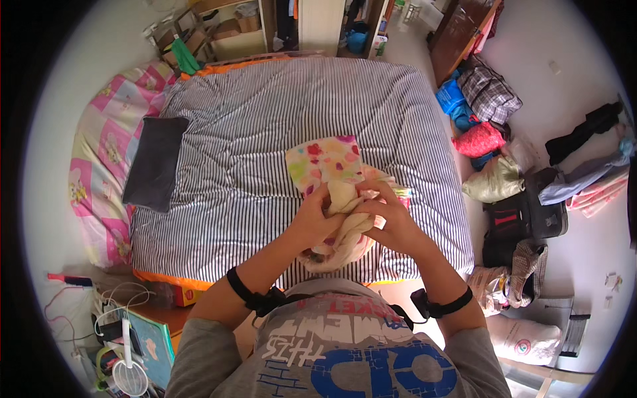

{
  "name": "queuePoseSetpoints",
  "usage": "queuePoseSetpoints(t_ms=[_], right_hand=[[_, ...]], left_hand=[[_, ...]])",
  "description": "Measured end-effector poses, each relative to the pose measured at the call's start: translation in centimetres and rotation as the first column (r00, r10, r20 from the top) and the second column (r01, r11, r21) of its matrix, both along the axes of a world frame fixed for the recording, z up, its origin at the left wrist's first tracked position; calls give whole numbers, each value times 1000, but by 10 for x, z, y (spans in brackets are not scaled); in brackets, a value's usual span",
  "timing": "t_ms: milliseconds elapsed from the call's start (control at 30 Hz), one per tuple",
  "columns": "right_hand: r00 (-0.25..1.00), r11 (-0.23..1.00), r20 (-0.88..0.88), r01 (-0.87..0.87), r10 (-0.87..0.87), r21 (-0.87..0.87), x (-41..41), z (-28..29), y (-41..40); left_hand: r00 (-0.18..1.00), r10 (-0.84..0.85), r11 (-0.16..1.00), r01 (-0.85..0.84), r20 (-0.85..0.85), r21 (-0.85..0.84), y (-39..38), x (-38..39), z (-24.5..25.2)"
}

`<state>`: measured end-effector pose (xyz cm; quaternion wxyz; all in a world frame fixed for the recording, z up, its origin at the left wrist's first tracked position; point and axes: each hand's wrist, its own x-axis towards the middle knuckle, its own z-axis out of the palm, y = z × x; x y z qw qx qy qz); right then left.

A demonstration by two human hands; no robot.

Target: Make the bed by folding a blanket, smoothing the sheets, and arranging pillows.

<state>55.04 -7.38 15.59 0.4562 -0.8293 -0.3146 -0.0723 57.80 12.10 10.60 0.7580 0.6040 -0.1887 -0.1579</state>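
My left hand [317, 219] and my right hand [390, 215] both grip a cream-coloured cloth [343, 198], bunched and twisted between the fingers. Its lower part hangs down toward my body, above the near side of the bed. Just beyond the hands lies a piece of cloth with colourful spots [323, 161], flat on the striped bedsheet [239, 149]. More pale, patterned fabric [378, 174] shows behind my right hand. Whether these pieces are joined to the cream cloth is hidden by my hands.
A dark grey cloth [157, 164] lies on the bed's left side, beside a pink patterned quilt [107, 134]. Bags, including a plaid bag [490, 92], and a black suitcase [545, 204] line the right wall. At lower left are cables and an electric racket [129, 375].
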Motion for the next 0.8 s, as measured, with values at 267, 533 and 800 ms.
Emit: queuePoseSetpoints(t_ms=[267, 533, 800], right_hand=[[996, 999, -84, 19, -23, -48, -5, -9, -6], [990, 998, -139, 28, -19, 61, -10, 2, -7], [978, 992, -206, -57, 33, -112, 0, 2, -15]], left_hand=[[1000, -6, 995, 7, -13, 100, 12, -3, -5], [881, -44, 816, -241, 471, 526, 10, -11, 6], [803, -187, 928, -43, 566, 369, 4, -12, 3]])
